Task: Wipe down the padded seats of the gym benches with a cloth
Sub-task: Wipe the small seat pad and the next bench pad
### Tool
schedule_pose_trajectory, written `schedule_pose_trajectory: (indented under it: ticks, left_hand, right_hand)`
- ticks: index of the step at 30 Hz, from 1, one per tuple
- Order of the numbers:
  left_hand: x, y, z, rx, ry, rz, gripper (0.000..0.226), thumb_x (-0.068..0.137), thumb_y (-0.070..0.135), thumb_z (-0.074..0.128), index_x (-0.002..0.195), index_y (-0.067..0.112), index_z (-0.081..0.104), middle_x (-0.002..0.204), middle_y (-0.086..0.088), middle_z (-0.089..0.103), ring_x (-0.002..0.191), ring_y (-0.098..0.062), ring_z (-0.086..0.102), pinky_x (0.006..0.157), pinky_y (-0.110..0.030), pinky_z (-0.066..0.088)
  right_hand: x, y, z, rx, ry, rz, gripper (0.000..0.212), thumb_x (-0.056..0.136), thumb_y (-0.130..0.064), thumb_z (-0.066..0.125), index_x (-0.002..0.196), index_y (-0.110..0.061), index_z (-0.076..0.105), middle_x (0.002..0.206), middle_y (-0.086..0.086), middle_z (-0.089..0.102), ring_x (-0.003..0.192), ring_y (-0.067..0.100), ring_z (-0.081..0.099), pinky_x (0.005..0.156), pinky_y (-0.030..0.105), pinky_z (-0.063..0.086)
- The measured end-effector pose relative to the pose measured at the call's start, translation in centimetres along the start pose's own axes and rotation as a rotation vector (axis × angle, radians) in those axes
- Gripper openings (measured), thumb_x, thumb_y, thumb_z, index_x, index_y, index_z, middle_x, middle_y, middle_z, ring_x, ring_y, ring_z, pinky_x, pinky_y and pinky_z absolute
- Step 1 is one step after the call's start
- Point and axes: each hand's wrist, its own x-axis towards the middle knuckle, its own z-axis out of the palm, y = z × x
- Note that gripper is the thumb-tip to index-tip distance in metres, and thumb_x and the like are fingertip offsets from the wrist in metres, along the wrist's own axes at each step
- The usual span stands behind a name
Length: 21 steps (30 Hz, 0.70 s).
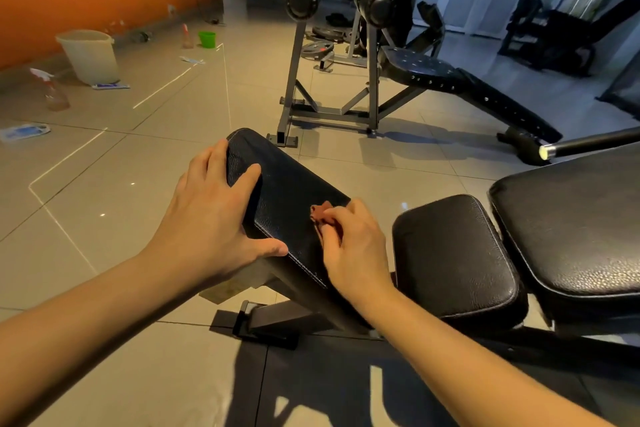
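Bracing the tilted padded seat (287, 191) dead ahead, my left hand (214, 215) is pressing its 8 o'clock corner, fingers spread apart. My right hand (349, 246) is pinching a small reddish cloth (320, 211) against the seat's 4 o'clock edge, fingers bunched on it. Another bench (450, 80) is standing at 1 o'clock, and a bucket (90, 54) is sitting at 10 o'clock.

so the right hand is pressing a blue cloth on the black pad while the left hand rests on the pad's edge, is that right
Not quite. The head view shows the cloth is reddish-brown, not blue. The rest stands: the right hand bunches it against the black pad while the left hand rests on the pad's edge.
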Motion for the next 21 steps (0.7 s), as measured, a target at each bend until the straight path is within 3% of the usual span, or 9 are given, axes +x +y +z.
schedule_pose_trajectory:
  ticks: [2,4,8,10,15,17,21]
  left_hand:
    - [0.0,0.1,0.2,-0.011,0.006,-0.009,0.121,0.059,0.088,0.056,0.159,0.027,0.025,0.167,-0.012,0.000,0.153,-0.033,0.001,0.123,-0.051,0.016]
    - [0.0,0.1,0.1,-0.011,0.012,-0.012,0.124,0.055,0.091,0.046,0.159,0.027,0.026,0.168,-0.011,0.001,0.153,-0.032,0.002,0.123,-0.051,0.017]
    - [-0.3,0.1,0.0,-0.015,0.006,-0.002,0.127,0.049,0.093,0.032,0.159,0.027,0.028,0.168,-0.010,0.003,0.153,-0.032,0.002,0.123,-0.052,0.018]
    - [-0.2,0.1,-0.2,-0.013,0.001,-0.014,0.127,0.050,0.093,0.031,0.159,0.028,0.026,0.168,-0.010,0.000,0.154,-0.033,0.001,0.123,-0.052,0.017]
    - [0.0,0.2,0.0,0.021,0.006,-0.012,0.126,0.052,0.092,0.038,0.159,0.028,0.025,0.167,-0.010,0.001,0.153,-0.031,0.000,0.123,-0.051,0.018]
    - [0.0,0.0,0.2,0.016,0.020,-0.009,0.127,0.050,0.093,0.037,0.159,0.028,0.026,0.167,-0.010,0.002,0.153,-0.031,0.001,0.122,-0.051,0.019]
    - [-0.3,0.0,0.1,-0.008,0.026,0.012,0.126,0.051,0.094,0.034,0.158,0.027,0.030,0.168,-0.009,0.005,0.153,-0.032,0.004,0.122,-0.053,0.020]
  right_hand:
    - [-1.6,-1.4,-0.5,0.020,-0.032,-0.146,0.018,0.099,-0.019,0.062,0.115,-0.017,0.069,0.105,-0.004,0.052,0.096,0.010,0.048,0.078,0.016,0.044]
    - [0.1,0.3,-0.4,-0.025,-0.059,-0.151,0.018,0.098,-0.018,0.062,0.115,-0.016,0.070,0.103,-0.003,0.051,0.095,0.010,0.046,0.075,0.016,0.039]
    - [6.7,6.3,0.8,-0.156,-0.065,0.220,0.016,0.102,-0.023,0.055,0.106,-0.014,0.067,0.104,0.001,0.052,0.103,0.023,0.057,0.081,0.029,0.042]
    - [6.4,5.6,1.0,-0.180,-0.037,0.261,0.018,0.103,-0.023,0.054,0.108,-0.012,0.067,0.106,0.002,0.054,0.103,0.024,0.057,0.085,0.032,0.047]
    - [1.8,-1.7,0.3,0.015,-0.041,-0.099,0.021,0.101,-0.022,0.060,0.117,-0.015,0.070,0.106,-0.002,0.055,0.096,0.011,0.051,0.081,0.023,0.047]
    - [2.6,-1.4,0.4,-0.006,-0.049,-0.137,0.022,0.101,-0.022,0.060,0.119,-0.014,0.069,0.108,0.000,0.055,0.097,0.012,0.050,0.081,0.023,0.048]
    - [4.9,4.8,0.7,-0.129,-0.075,0.137,0.022,0.104,-0.024,0.052,0.112,-0.009,0.066,0.108,0.003,0.052,0.100,0.022,0.053,0.082,0.033,0.045]
